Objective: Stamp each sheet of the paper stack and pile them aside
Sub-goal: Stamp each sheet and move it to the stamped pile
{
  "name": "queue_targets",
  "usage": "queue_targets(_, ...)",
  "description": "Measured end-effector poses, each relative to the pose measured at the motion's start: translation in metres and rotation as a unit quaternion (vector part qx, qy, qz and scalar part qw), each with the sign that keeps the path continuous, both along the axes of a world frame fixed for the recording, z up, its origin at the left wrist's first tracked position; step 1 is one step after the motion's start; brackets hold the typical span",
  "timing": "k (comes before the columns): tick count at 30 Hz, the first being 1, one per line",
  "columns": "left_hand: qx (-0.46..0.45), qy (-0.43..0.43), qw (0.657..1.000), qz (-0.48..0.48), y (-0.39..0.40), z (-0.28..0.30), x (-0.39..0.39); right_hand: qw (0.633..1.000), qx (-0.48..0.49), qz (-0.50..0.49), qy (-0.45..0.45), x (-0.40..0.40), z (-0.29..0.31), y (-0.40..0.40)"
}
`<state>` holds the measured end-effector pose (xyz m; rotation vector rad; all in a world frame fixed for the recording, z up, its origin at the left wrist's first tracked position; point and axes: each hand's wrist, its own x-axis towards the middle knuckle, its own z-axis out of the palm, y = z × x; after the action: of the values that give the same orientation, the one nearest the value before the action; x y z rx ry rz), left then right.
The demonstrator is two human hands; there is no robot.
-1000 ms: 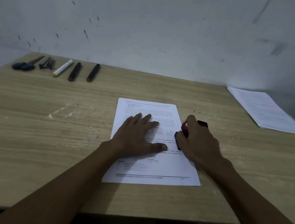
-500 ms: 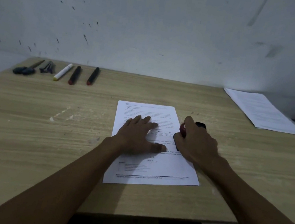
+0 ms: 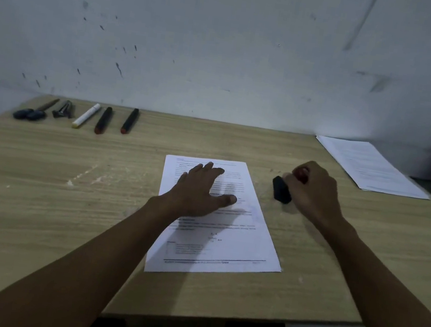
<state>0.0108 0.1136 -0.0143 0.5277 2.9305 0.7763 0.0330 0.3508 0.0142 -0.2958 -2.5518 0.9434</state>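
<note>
Meanwhile, pressed the top sheet [image 3: 217,219] flat at the table's [image 3: 36,207] near middle with the left hand [image 3: 199,189], fingers straight and loosely spread. Carried the stamp [image 3: 282,190] off the paper to bare wood just beside it, right hand [image 3: 313,191] curled around its top. Probably stamped already; due next for the pile [image 3: 369,165] at far right.

**Counts on the counter**

One counter [image 3: 38,194]. Two lots of paper: a printed sheet [image 3: 225,242] at centre, a pile [image 3: 372,166] at 2 o'clock. One black stamp [image 3: 280,190]. Three markers at 10 o'clock: one white [image 3: 86,115], two black [image 3: 103,120] [image 3: 129,121]. Two hands.
</note>
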Motion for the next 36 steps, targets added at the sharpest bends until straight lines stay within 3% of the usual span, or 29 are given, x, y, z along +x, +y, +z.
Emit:
queue_targets(5, 0.023, 0.01, 1.0, -0.001, -0.006, -0.003, 0.001, 0.999, -0.002, -0.043, -0.016, -0.012, 0.007, 0.018)
queue_targets(17, 0.071, 0.053, 0.996, 0.004, -0.019, -0.002, 0.002, 0.996, 0.051, -0.033, -0.066, -0.032, 0.0, 0.013)
queue_targets(27, 0.076, 0.063, 0.995, 0.012, -0.024, -0.002, -0.002, 0.994, 0.082, -0.034, -0.068, -0.041, -0.006, 0.01)
queue_targets(36, 0.042, 0.036, 0.998, 0.004, -0.027, -0.008, -0.002, 0.996, 0.043, -0.044, -0.067, -0.04, -0.013, 0.004)
